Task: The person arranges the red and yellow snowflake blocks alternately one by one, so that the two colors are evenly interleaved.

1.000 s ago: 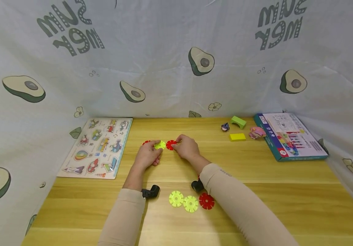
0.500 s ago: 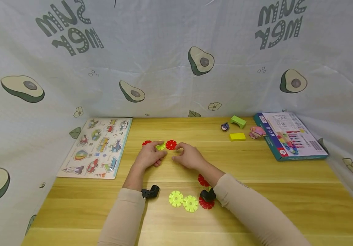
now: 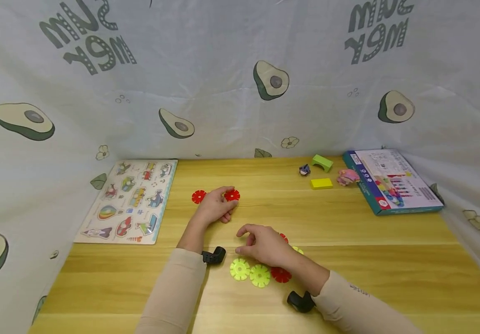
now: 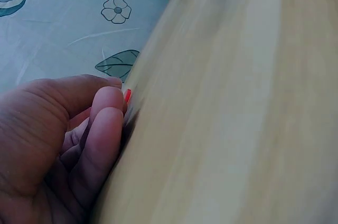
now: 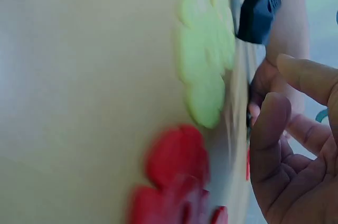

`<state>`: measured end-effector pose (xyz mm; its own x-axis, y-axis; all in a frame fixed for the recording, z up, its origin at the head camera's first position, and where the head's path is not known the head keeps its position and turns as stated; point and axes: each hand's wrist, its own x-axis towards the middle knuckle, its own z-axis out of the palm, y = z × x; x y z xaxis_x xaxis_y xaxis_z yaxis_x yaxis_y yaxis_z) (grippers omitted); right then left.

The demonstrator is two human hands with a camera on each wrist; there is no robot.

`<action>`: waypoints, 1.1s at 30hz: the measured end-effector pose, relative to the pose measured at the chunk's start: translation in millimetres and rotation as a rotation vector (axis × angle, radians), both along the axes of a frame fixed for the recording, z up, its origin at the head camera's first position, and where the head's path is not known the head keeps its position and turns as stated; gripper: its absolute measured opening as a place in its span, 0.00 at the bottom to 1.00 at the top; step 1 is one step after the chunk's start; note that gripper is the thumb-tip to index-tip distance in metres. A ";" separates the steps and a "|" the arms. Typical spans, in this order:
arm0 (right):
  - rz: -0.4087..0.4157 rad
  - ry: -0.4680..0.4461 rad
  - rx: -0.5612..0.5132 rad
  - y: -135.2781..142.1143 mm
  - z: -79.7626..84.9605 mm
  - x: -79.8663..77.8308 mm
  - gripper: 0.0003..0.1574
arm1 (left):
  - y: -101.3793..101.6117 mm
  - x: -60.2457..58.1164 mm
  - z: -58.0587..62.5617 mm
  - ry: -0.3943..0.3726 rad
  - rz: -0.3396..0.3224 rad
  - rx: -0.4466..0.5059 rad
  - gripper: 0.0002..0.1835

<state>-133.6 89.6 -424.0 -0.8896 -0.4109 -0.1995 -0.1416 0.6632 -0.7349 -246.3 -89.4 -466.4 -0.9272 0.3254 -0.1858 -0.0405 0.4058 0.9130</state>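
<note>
My left hand [image 3: 214, 206] has its thumb and forefinger around a red notched disc [image 3: 232, 195] on the table, fingertips right at its edges. In the left wrist view a red sliver shows beyond these fingertips. Another red disc [image 3: 199, 196] lies just left of this hand, which mostly hides a yellow disc between the two. Lower down, my right hand [image 3: 267, 246] holds nothing, its thumb and forefinger apart. Two yellow-green discs [image 3: 260, 276] lie in front of it. Beneath its wrist, a red disc [image 3: 281, 274] and more red and yellow pieces are partly covered.
A picture puzzle board [image 3: 129, 202] lies at the left. At the back right are a green arch block [image 3: 322, 163], a yellow block [image 3: 321, 183], a small dark blue figure [image 3: 304, 170], a pink figure [image 3: 347, 176] and a flat box [image 3: 392, 181]. A printed curtain [image 3: 223, 93] hangs behind.
My right hand let go of the right-hand red disc and came back toward the nearer discs. My left hand slid right, from the yellow disc to that red one.
</note>
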 end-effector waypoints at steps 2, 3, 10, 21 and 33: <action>0.015 0.012 0.006 1.8 -1.9 6.6 0.22 | 1.9 -0.4 0.1 0.005 0.008 -0.009 0.30; 0.022 0.017 0.012 2.5 -2.9 9.3 0.22 | 2.7 -0.7 0.3 0.007 0.012 -0.011 0.30; 0.068 0.024 0.064 6.1 -7.6 19.0 0.25 | 4.9 -2.3 1.3 -0.001 0.024 -0.027 0.29; 0.144 0.047 0.138 1.9 -10.0 25.3 0.26 | 6.1 -0.9 -0.1 -0.001 0.025 -0.032 0.28; 0.196 0.106 0.227 -2.8 -3.8 30.5 0.25 | 5.3 2.6 -3.9 0.003 0.062 -0.063 0.24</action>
